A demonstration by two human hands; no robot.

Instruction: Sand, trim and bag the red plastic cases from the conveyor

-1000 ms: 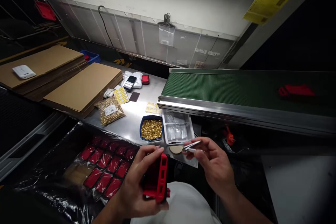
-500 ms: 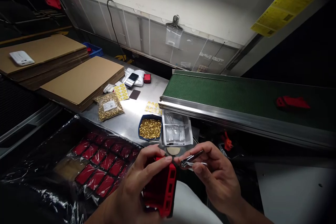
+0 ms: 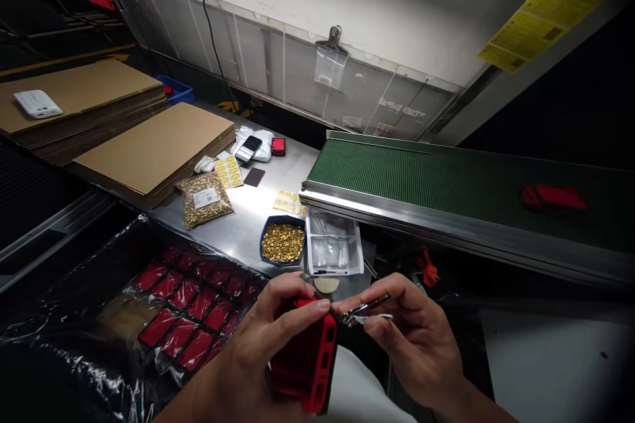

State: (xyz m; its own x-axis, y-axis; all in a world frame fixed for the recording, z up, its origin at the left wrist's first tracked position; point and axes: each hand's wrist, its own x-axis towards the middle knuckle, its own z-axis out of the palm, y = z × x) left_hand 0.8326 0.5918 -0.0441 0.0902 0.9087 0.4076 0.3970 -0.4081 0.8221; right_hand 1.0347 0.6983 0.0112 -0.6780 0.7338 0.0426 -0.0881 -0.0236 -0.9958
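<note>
My left hand (image 3: pixel 262 350) is wrapped round a red plastic housing (image 3: pixel 310 363) held upright near my lap, thumb and forefinger pressed on its top edge. My right hand (image 3: pixel 414 337) pinches metal tweezers (image 3: pixel 364 309), whose tips touch the housing's top corner. Just beyond the hands stand a blue tray of small gold parts (image 3: pixel 282 242) and a white tray with clear bags (image 3: pixel 333 248). A small round beige disc (image 3: pixel 327 285) lies in front of the white tray.
A plastic-lined bin of red housings (image 3: pixel 193 317) sits at lower left. On the steel table (image 3: pixel 248 225) lie a bag of gold parts (image 3: pixel 204 200), yellow sticker sheets (image 3: pixel 229 172), a phone (image 3: pixel 248 147) and cardboard stacks (image 3: pixel 153 149). A green conveyor (image 3: pixel 446 178) carries a red part (image 3: pixel 553 198).
Both hands have come together: the tweezers moved left and down onto the housing's top corner, and the left hand turned and lowered the housing slightly. The view shifted a little.
</note>
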